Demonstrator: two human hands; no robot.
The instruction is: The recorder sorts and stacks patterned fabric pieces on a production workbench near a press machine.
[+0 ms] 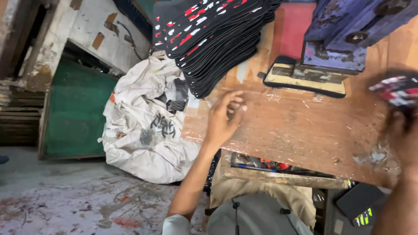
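Black patch (398,90), blurred, gripped in right hand (402,130) at bench's (296,130) right edge; left hand (224,117) half-curled, empty, just below stack (209,39).

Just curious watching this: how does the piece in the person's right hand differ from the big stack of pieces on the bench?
The piece in the right hand is single, lifted and blurred; the stack holds many, lying fanned on the wooden bench. The left hand holds nothing. Both are black with red and white marks.

Worn brown table (305,130) carries a stack of black patterned pieces (209,39) and a blue metal press (348,35)
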